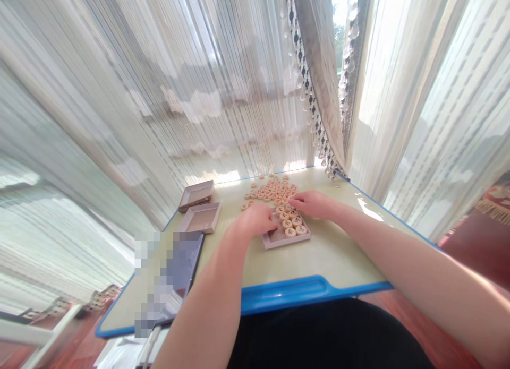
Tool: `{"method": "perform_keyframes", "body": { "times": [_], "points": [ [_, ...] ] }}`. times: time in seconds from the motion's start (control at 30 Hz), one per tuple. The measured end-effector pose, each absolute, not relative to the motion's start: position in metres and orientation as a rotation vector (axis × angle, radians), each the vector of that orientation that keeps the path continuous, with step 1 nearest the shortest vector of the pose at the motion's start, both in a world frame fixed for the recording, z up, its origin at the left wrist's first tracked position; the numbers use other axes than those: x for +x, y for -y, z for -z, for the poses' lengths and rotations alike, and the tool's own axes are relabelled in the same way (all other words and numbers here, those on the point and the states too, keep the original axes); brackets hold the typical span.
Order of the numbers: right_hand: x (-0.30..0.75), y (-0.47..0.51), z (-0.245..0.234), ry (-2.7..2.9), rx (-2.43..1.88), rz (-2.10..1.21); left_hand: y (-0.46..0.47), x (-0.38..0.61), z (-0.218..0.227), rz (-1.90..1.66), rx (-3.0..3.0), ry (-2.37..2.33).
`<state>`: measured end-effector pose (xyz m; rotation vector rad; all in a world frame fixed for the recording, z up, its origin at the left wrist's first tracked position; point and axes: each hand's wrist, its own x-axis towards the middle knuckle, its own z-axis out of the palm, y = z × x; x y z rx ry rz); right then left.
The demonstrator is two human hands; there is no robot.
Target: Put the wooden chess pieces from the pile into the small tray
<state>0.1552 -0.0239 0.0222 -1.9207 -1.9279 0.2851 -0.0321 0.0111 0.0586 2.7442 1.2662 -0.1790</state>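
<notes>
A shallow grey-brown tray [279, 241] lies in the middle of the table and holds several round wooden chess discs [294, 224] in rows. My left hand [257, 220] rests on the tray's left side, fingers curled down over it. My right hand [313, 203] sits at the tray's far right corner, fingertips pinched at a disc there. Beyond both hands a loose heap of wooden discs [273, 190] is spread over the far part of the table.
Two more shallow trays [199, 217] [196, 194] lie at the left of the pale table [330, 252], which has a blue rim. A dark tablet [181, 263] lies at the near left. Sheer curtains hang close behind the table.
</notes>
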Motion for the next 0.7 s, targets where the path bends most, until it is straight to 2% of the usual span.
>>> {"method": "perform_keyframes", "body": {
  "times": [0.7],
  "points": [
    [0.155,0.024,-0.022,1.975,-1.933,-0.143,-0.013,-0.020,-0.047,0.118,2.804,-1.437]
  ]
}}
